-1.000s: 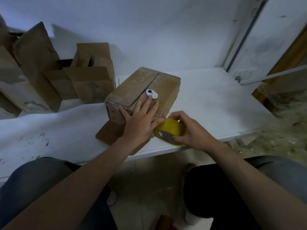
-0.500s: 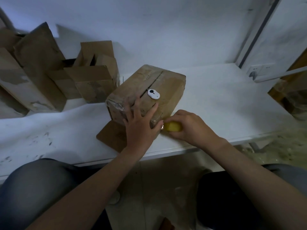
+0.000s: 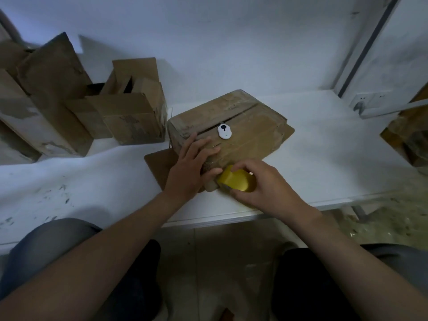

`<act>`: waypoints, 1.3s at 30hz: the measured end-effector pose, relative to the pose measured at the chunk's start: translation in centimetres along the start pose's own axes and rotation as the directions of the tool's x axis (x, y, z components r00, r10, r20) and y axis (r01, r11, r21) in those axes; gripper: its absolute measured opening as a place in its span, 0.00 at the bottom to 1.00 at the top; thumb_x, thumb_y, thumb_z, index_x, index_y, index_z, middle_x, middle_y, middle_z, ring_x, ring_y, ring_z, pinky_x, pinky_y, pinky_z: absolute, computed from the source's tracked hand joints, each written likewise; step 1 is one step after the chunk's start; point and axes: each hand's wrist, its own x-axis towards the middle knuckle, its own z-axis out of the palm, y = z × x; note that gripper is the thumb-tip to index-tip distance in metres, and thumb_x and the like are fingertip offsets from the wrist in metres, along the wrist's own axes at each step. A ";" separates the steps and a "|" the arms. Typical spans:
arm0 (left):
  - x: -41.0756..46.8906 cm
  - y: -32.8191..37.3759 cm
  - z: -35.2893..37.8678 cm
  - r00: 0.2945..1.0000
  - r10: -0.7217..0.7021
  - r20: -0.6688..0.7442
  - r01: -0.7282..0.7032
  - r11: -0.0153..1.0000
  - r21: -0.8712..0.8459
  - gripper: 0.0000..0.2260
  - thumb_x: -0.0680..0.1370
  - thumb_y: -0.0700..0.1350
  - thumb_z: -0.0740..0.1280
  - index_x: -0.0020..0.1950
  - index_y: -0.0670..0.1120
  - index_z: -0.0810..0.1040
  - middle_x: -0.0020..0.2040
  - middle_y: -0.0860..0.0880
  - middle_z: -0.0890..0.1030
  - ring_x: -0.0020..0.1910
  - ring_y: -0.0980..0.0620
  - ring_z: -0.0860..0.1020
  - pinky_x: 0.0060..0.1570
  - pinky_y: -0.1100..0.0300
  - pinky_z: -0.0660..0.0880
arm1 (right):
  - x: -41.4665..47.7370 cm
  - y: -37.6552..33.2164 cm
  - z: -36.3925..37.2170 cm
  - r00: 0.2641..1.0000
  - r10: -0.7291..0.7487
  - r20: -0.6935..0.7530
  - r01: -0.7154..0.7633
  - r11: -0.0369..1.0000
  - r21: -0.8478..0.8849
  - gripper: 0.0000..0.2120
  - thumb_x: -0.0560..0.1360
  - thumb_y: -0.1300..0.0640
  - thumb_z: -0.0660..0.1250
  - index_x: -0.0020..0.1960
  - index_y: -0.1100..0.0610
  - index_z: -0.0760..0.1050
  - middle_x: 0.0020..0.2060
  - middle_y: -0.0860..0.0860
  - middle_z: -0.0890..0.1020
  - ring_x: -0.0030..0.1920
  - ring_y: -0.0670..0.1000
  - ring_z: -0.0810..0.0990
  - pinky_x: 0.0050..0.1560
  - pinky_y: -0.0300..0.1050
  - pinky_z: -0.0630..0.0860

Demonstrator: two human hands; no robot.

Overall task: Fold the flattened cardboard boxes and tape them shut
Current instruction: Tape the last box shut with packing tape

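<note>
A folded brown cardboard box point(image 3: 240, 121) lies on the white table point(image 3: 324, 163), its two top flaps meeting along a slit. A small white cutter point(image 3: 224, 131) sits on top near that seam. My left hand point(image 3: 190, 165) presses flat on the box's near corner, fingers spread. My right hand point(image 3: 266, 184) grips a yellow roll of tape point(image 3: 236, 180) against the box's near lower edge. A loose flap point(image 3: 159, 165) sticks out under the box at the left.
Several brown cardboard boxes, flattened and half-open point(image 3: 129, 112), lean against the wall at the back left point(image 3: 53, 93). A wall socket point(image 3: 368, 100) is at the right. My knees are under the table's front edge. Another brown object point(image 3: 410, 140) stands at far right.
The box has turned so its long side faces me. My left hand slid to the near left corner. The tape roll in my right hand has come back into fuller view at the box's lower edge.
</note>
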 end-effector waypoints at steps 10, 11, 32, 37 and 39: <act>2.3 -3.4 0.2 0.987 0.121 0.108 -0.125 0.992 0.033 0.25 0.79 0.63 0.60 0.71 0.50 0.70 0.77 0.44 0.65 0.80 0.41 0.53 0.71 0.46 0.66 | 3.5 -1.1 0.4 0.963 0.268 0.041 -0.265 0.962 -0.068 0.22 0.69 0.39 0.75 0.61 0.43 0.80 0.55 0.43 0.81 0.53 0.45 0.75 0.50 0.41 0.71; 2.7 -3.6 0.0 0.985 0.116 0.126 -0.118 0.993 0.012 0.24 0.80 0.61 0.60 0.72 0.50 0.70 0.77 0.44 0.64 0.81 0.42 0.51 0.68 0.47 0.68 | 3.5 -1.1 0.3 0.966 0.256 0.032 -0.253 0.964 -0.077 0.22 0.69 0.39 0.76 0.61 0.42 0.80 0.55 0.41 0.80 0.52 0.44 0.74 0.51 0.41 0.71; 1.5 5.6 -4.3 0.360 -0.379 0.853 0.835 -0.277 -0.476 0.19 0.78 0.50 0.72 0.66 0.45 0.77 0.55 0.44 0.85 0.52 0.45 0.85 0.49 0.52 0.83 | 5.6 -2.0 -1.5 0.966 0.194 0.173 -0.149 0.958 -0.245 0.13 0.80 0.44 0.65 0.62 0.40 0.80 0.43 0.43 0.82 0.46 0.47 0.79 0.42 0.39 0.70; 1.6 6.2 -4.0 0.330 -0.461 0.824 0.804 -0.320 -0.501 0.19 0.78 0.46 0.72 0.67 0.44 0.76 0.57 0.42 0.84 0.47 0.47 0.86 0.38 0.56 0.83 | 9.0 -1.6 -2.3 0.986 0.157 0.050 -0.147 0.976 -0.158 0.10 0.80 0.52 0.64 0.47 0.50 0.84 0.38 0.47 0.83 0.40 0.49 0.80 0.36 0.42 0.68; 1.6 6.3 -4.1 0.324 -0.472 0.820 0.799 -0.327 -0.504 0.17 0.78 0.46 0.71 0.66 0.44 0.76 0.56 0.43 0.85 0.46 0.47 0.86 0.37 0.57 0.82 | 10.8 -0.9 -1.8 0.993 0.116 -0.033 -0.120 0.977 -0.174 0.10 0.81 0.54 0.63 0.55 0.52 0.83 0.43 0.47 0.79 0.44 0.49 0.78 0.40 0.42 0.67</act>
